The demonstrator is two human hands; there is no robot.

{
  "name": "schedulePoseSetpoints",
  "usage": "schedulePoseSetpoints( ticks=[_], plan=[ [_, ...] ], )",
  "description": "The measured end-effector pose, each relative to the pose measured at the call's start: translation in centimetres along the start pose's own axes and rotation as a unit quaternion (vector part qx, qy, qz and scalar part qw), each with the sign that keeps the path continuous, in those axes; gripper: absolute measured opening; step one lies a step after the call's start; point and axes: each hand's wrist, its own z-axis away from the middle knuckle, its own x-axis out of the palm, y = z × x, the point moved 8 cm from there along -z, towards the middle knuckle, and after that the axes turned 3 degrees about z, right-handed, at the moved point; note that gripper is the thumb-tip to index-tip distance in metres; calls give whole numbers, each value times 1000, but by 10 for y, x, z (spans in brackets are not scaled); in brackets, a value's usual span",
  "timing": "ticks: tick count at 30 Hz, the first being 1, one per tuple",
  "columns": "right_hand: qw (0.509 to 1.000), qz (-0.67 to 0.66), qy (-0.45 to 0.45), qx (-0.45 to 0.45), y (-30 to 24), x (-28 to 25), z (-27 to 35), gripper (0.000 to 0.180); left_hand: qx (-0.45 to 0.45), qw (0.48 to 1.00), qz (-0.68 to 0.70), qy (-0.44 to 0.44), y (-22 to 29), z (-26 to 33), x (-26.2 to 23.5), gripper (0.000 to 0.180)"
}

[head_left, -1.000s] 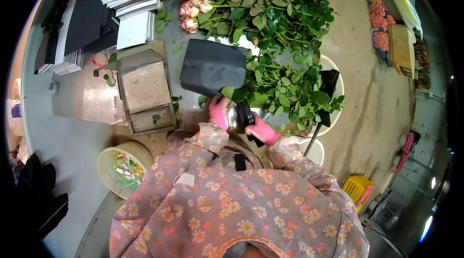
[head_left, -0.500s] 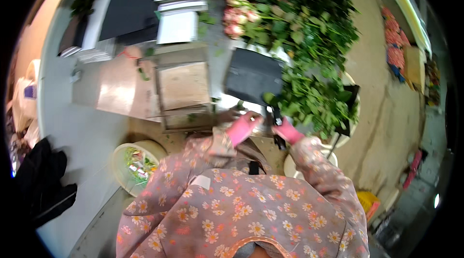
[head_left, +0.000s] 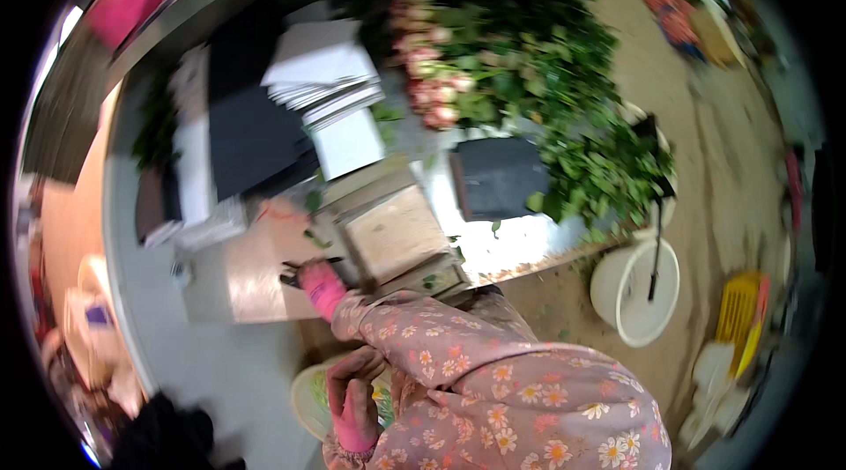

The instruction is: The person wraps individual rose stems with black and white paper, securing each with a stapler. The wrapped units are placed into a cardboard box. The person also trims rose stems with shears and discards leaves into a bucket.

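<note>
Where light glares off its front edge, the metal-topped desk [head_left: 498, 250] looks littered with trimmings, and a stained tan floor [head_left: 727, 170] spreads beyond its right side.

I count two gloved hands. The right hand [head_left: 315, 279] lies across on the left part of the desk, at one black tool [head_left: 289, 275] just beside the wooden frame [head_left: 395, 234]; motion blurs this grip, so I cannot tell whether the fingers are clamped. Below it, the left hand [head_left: 351, 392] hangs with its fingers bent and standing apart from the thumb, in front of one pale bin [head_left: 306, 401] with green scraps inside.

One black folded wrap [head_left: 502, 177] lies near the leaves of the pink-and-cream roses [head_left: 432, 56], too blurred to count. White cards [head_left: 326, 74] sit in a fanned pile behind the frame, with dark sheets [head_left: 256, 135] to their left.

On the floor at right stand one white bucket [head_left: 635, 294] and one yellow basket [head_left: 742, 311]. A flowered sleeve [head_left: 432, 329] crosses in front of the desk, close against the frame's near corner, and the left hand covers part of the bin.
</note>
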Motion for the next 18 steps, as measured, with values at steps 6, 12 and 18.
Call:
schedulePoseSetpoints(
  ticks=[6,12,18],
  plan=[
    [969,-223,-63,-83,121,-74,185,31,-3,957,-149,-248,-72,-71,135,54],
    [717,-522,272,373,427,-170,439,35,249,828,-341,-370,-170,-197,414,73],
    [517,-749,330,252,525,-269,457,60,146,685,-612,-367,-346,-361,559,58]
  ],
)
